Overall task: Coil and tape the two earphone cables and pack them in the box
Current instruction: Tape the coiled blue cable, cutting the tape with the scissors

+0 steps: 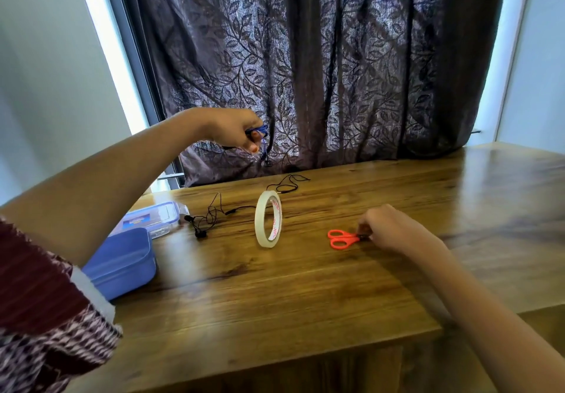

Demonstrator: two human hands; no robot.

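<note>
Tangled black earphone cable (210, 216)

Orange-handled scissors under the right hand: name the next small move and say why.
Probably release the orange-handled scissors, which the right hand pinches at the blade end, and reach for the white tape roll standing upright on the wooden table. The left hand grips the bunched blue earphone cable in the air, and no tape shows on it, so a strip seems needed.

The left hand (234, 129) is raised, curled round a blue cable (260, 131), while the right hand (394, 230), lower, pinches scissors (342, 238).
</note>
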